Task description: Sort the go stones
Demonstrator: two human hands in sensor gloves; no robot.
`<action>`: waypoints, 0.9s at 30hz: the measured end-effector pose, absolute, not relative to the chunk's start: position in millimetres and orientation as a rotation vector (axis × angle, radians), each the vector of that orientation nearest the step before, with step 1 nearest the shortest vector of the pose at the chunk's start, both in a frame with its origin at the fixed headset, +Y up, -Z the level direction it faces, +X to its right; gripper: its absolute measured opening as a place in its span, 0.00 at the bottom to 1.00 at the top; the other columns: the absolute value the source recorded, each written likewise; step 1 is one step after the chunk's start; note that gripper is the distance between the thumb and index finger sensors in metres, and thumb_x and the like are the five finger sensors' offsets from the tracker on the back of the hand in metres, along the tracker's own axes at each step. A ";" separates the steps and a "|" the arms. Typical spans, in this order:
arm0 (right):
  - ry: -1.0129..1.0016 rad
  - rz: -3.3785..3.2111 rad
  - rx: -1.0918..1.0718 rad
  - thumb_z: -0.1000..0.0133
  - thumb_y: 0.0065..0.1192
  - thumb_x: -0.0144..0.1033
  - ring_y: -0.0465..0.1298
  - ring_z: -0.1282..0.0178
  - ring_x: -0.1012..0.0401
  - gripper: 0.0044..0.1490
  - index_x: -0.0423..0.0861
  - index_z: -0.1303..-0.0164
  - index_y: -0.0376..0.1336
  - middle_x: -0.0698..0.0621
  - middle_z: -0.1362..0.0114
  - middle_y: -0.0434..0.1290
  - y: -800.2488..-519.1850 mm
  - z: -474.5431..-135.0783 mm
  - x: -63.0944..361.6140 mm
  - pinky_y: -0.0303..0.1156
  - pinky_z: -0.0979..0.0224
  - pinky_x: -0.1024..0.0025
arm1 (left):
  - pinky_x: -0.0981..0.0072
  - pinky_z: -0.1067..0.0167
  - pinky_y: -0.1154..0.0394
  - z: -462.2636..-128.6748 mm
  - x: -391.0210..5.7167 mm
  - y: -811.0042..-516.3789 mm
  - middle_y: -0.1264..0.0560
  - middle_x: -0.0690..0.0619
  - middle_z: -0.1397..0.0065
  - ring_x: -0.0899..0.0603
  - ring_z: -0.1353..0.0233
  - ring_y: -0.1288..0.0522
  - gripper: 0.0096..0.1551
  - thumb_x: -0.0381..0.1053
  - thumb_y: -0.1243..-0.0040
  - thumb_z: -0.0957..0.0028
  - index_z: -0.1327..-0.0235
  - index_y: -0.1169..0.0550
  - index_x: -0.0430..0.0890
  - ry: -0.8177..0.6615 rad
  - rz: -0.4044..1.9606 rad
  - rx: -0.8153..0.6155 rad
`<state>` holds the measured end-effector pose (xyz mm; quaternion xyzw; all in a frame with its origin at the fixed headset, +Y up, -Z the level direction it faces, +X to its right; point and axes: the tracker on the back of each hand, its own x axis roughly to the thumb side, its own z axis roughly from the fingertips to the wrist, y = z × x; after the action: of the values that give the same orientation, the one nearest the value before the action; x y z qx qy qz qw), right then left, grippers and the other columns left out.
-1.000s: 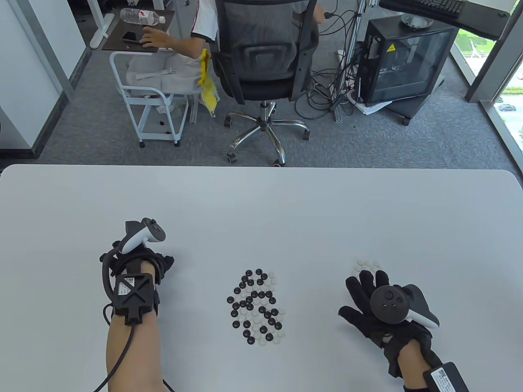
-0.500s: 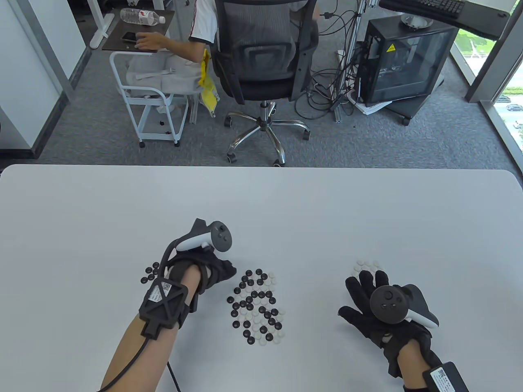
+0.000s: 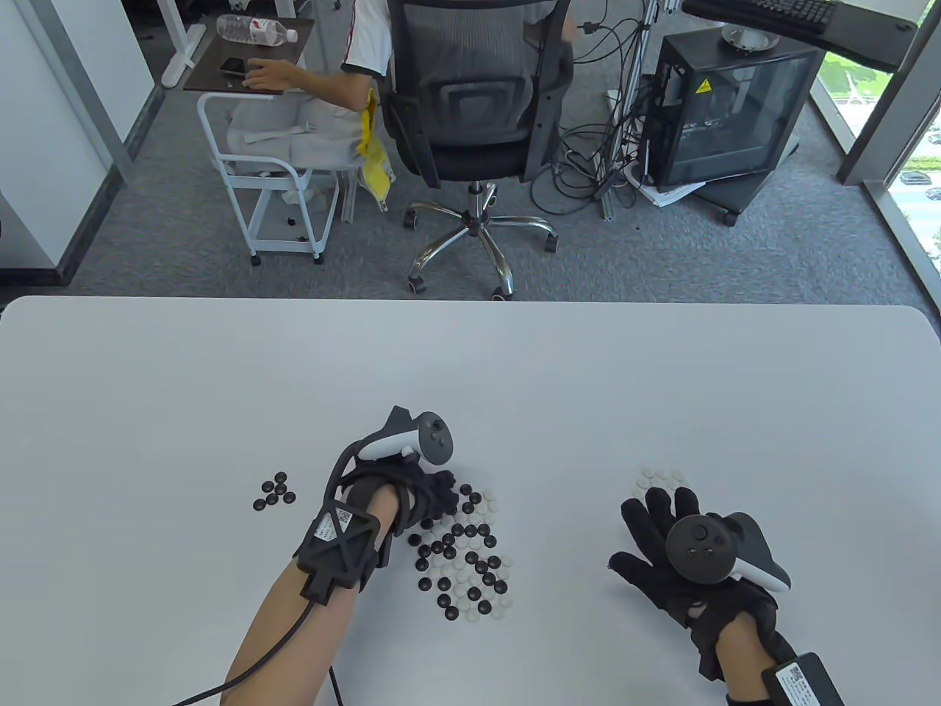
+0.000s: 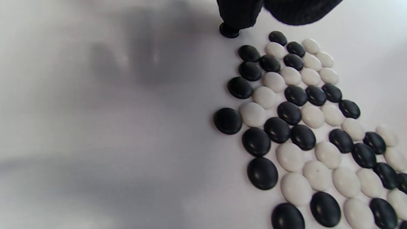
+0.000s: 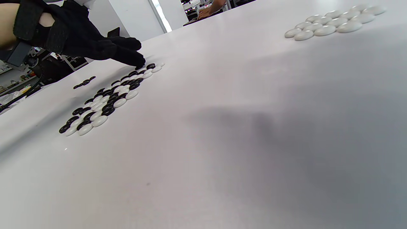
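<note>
A mixed heap of black and white Go stones (image 3: 463, 551) lies in the middle of the white table (image 3: 470, 368); the left wrist view shows that heap (image 4: 302, 121) close up. My left hand (image 3: 441, 494) reaches over its upper left corner, and one fingertip (image 4: 237, 16) touches a black stone (image 4: 229, 31) at the heap's edge. A small group of black stones (image 3: 273, 493) sits to the left. My right hand (image 3: 650, 515) lies flat with fingers spread, just below a group of white stones (image 3: 659, 478), holding nothing.
Beyond the table's far edge stand an office chair (image 3: 470, 110) with a seated person, a small cart (image 3: 279, 191) and a computer case (image 3: 728, 110). A cable (image 3: 294, 640) trails from my left wrist to the near edge.
My left hand has moved right, from the black group at the left to the mixed heap, uncovering the black group. The right hand has not moved.
</note>
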<state>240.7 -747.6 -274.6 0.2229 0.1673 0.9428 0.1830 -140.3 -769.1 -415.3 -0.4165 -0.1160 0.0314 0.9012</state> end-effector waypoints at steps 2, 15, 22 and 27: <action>0.469 2.659 0.629 0.33 0.38 0.56 0.26 0.26 0.20 0.56 0.26 0.10 0.36 0.15 0.17 0.31 -747.4 -274.6 240.9 0.29 0.37 0.10 | 0.15 0.42 0.73 -420.6 -163.5 -767.2 0.75 0.35 0.18 0.24 0.25 0.80 0.40 0.65 0.62 0.45 0.15 0.42 0.59 -0.153 0.069 -0.859; 0.469 2.663 0.637 0.34 0.37 0.56 0.24 0.26 0.20 0.56 0.26 0.10 0.36 0.15 0.17 0.30 -748.6 -274.3 239.0 0.28 0.38 0.11 | 0.15 0.43 0.74 -409.8 -269.8 -763.0 0.76 0.36 0.18 0.24 0.25 0.81 0.41 0.66 0.62 0.45 0.14 0.41 0.58 0.165 0.142 -0.856; 0.420 2.692 0.619 0.33 0.38 0.56 0.23 0.28 0.21 0.56 0.27 0.11 0.34 0.15 0.18 0.29 -747.6 -274.5 239.7 0.24 0.39 0.14 | 0.15 0.43 0.75 -403.6 -291.0 -763.4 0.76 0.36 0.18 0.24 0.25 0.81 0.42 0.66 0.61 0.45 0.13 0.42 0.57 0.227 0.149 -0.857; 0.382 2.701 0.606 0.33 0.37 0.56 0.22 0.28 0.21 0.57 0.27 0.11 0.33 0.15 0.18 0.28 -746.8 -274.6 240.2 0.22 0.42 0.16 | 0.15 0.43 0.74 -401.8 -294.6 -759.0 0.76 0.36 0.18 0.24 0.25 0.81 0.43 0.66 0.61 0.45 0.13 0.41 0.56 0.240 0.141 -0.860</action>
<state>240.2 -746.8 -274.6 0.2135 0.1346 0.9521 0.1726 -294.6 -759.0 -401.8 -0.4153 0.1159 0.0681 0.8997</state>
